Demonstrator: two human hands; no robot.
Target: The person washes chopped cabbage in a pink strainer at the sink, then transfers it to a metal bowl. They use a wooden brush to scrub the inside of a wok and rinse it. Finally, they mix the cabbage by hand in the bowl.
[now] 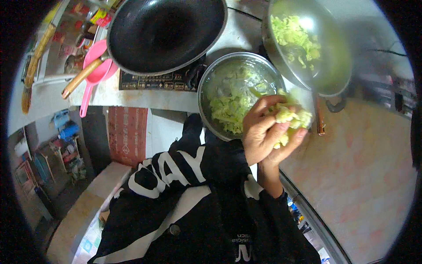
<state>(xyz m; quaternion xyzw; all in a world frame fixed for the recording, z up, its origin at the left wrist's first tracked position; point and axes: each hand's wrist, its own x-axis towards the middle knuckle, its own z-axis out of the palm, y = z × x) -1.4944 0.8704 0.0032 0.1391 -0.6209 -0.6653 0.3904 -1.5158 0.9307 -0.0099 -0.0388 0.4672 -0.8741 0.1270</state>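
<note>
My left hand (263, 128) and my right hand (288, 145) are pressed together around a clump of chopped pale green leafy vegetable (293, 117). They are over the right rim of a round metal basin (199, 99). Water and more of the chopped vegetable (229, 110) fill part of that basin. Beyond the hands, at the upper right, a larger metal bowl (334, 66) holds a loose heap of the same chopped greens (296, 39). Some of the clump is hidden by my fingers.
A black wok (165, 33) with a wooden handle (82, 77) sits over a black cooktop (151, 81). A pink plastic ladle (88, 95) lies beside it. Jars stand at upper left, near a straw brush (36, 59). A worn countertop (359, 158) extends right.
</note>
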